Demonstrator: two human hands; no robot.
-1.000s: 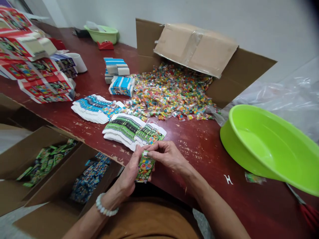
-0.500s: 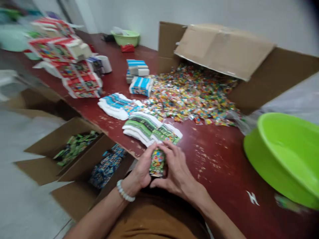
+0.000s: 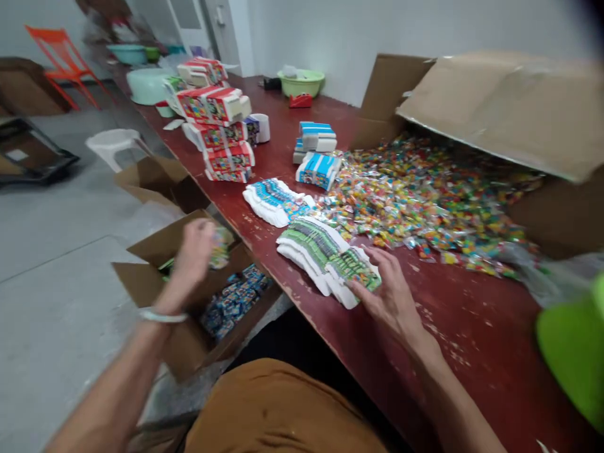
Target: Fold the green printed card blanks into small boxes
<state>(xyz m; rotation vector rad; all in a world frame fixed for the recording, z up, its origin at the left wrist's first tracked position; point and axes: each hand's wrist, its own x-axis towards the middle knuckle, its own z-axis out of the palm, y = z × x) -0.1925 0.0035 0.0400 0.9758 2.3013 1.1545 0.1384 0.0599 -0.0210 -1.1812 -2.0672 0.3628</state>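
My left hand (image 3: 192, 255), blurred by motion, holds a small green printed candy box (image 3: 219, 248) above the open cardboard boxes beside the table. Below it, one cardboard box (image 3: 129, 280) contains green packs, mostly hidden by my hand and arm. Small blue packs (image 3: 236, 299) fill the box next to it. On the table, my right hand (image 3: 394, 296) grips the near end of a fanned stack of flat green cartons (image 3: 314, 242), thumb on one side and fingers on the other. A similar fan of flat blue cartons (image 3: 274, 200) lies just beyond.
Wrapped candies (image 3: 406, 189) spill from a large tipped cardboard box (image 3: 495, 107). Banded red cartons (image 3: 219, 132) and blue cartons (image 3: 318, 170) are stacked farther back. A bright green basin (image 3: 573, 349) stands at right. A white stool (image 3: 116, 141) is on the floor at left.
The view has swung left. My left hand has carried the small green box from between both hands to over the floor boxes. My right hand has moved onto the flat green cartons.
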